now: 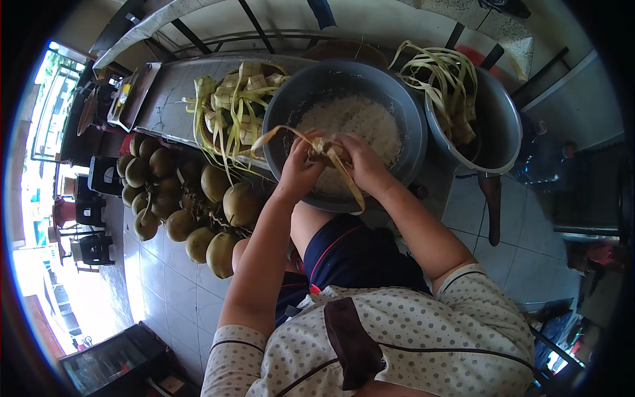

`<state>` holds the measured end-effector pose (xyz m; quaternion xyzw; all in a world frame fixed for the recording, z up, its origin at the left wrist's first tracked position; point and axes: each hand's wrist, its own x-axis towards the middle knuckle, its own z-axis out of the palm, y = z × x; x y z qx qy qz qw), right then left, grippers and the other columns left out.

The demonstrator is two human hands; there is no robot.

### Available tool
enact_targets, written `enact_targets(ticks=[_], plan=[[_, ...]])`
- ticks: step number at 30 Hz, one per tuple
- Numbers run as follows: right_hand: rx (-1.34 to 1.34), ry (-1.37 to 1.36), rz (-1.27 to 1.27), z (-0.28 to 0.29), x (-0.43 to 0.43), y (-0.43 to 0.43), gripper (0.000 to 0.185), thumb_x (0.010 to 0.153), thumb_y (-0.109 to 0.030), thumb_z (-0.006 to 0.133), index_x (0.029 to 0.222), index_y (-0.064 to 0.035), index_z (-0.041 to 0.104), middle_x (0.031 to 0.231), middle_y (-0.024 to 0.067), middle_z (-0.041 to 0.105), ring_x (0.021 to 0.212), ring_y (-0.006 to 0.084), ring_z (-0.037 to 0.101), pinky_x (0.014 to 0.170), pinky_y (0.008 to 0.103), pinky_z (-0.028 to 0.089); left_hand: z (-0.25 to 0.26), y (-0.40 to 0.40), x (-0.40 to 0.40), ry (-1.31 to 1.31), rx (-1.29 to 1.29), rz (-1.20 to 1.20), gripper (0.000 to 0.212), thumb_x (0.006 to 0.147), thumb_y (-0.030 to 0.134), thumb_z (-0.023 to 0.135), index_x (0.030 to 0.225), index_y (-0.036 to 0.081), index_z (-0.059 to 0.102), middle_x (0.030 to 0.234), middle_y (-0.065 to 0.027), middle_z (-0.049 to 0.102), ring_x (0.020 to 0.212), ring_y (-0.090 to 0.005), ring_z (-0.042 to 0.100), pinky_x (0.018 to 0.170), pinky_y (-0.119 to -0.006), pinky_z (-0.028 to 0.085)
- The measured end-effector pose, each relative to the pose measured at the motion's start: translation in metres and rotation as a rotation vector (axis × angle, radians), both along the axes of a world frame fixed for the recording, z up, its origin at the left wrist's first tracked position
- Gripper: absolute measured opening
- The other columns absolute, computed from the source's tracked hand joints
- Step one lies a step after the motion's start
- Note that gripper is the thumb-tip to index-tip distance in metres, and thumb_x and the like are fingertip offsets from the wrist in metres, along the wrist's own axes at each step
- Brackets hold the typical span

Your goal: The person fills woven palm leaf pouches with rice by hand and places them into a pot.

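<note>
Over a large grey basin [276,116] of white rice grains [369,121], both my hands hold one woven palm-leaf pouch [327,148] with long loose leaf tails. My left hand [303,166] grips its left side, and my right hand [361,161] its right side; the fingers partly hide it. Left of the basin, a round woven basket [201,136] is heaped with more woven palm-leaf pouches [225,95]. At the right stands a deep metal pot [511,134] with a dark handle, holding further pouches [454,119] whose pale leaf strips hang over its rim.
Many green-brown coconuts [240,204] lie on the tiled floor at the left, below the grey counter [168,99]. A metal tray [144,94] rests at the counter's left end. Plastic stools [94,248] stand farther left, and a large clear bottle [540,161] is right of the pot.
</note>
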<state>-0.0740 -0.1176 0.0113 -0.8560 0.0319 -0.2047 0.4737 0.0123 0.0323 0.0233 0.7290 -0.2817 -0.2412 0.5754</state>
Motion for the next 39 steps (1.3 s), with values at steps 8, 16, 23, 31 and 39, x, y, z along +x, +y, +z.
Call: enact_targets(ticks=[8, 16, 23, 31, 39], plan=[[-0.27, -0.053, 0.1, 0.012, 0.001, 0.0, 0.054, 0.072, -0.007, 0.065, 0.122, -0.0049, 0.046, 0.121, 0.0177, 0.045, 0.111, 0.035, 0.046, 0.095, 0.0416, 0.039, -0.011, 0.003, 0.004, -0.109, 0.032, -0.045, 0.055, 0.077, 0.001, 0.055, 0.13, 0.005, 0.042, 0.129, -0.0141, 0.044, 0.118, -0.0241, 0.045, 0.097, -0.031, 0.037], [-0.259, -0.121, 0.224, 0.022, 0.0, -0.001, 0.063, 0.073, -0.01, 0.066, 0.13, -0.0063, 0.039, 0.123, 0.018, 0.044, 0.116, 0.0346, 0.043, 0.099, 0.0418, 0.036, -0.035, 0.004, 0.014, 0.092, 0.118, -0.049, 0.044, 0.082, 0.001, 0.05, 0.125, 0.002, 0.042, 0.11, -0.0092, 0.054, 0.099, -0.0182, 0.057, 0.086, -0.03, 0.047], [-0.275, -0.055, 0.313, 0.02, 0.004, -0.016, 0.062, 0.073, -0.008, 0.066, 0.129, -0.0082, 0.041, 0.121, 0.0173, 0.046, 0.111, 0.0343, 0.048, 0.094, 0.0387, 0.042, -0.026, -0.001, 0.007, 0.283, 0.034, -0.014, 0.034, 0.076, 0.006, 0.053, 0.109, -0.001, 0.052, 0.101, -0.0111, 0.055, 0.088, -0.0183, 0.058, 0.073, -0.03, 0.05], [-0.08, -0.004, 0.18, 0.006, 0.0, -0.023, 0.056, 0.074, -0.008, 0.065, 0.125, -0.0065, 0.043, 0.122, 0.0187, 0.047, 0.107, 0.0361, 0.051, 0.089, 0.0393, 0.046, -0.006, -0.002, 0.001, 0.353, -0.006, 0.005, 0.039, 0.081, 0.007, 0.051, 0.119, 0.002, 0.047, 0.103, -0.0099, 0.056, 0.087, -0.0161, 0.059, 0.073, -0.028, 0.051], [0.128, 0.292, 0.217, -0.029, 0.005, -0.02, 0.041, 0.079, -0.023, 0.063, 0.114, -0.0053, 0.052, 0.1, 0.0194, 0.061, 0.093, 0.0342, 0.06, 0.075, 0.0374, 0.048, -0.014, -0.008, 0.01, 0.327, -0.156, -0.117, 0.04, 0.089, 0.026, 0.053, 0.125, 0.009, 0.048, 0.111, -0.009, 0.057, 0.104, -0.0167, 0.053, 0.089, -0.03, 0.043]])
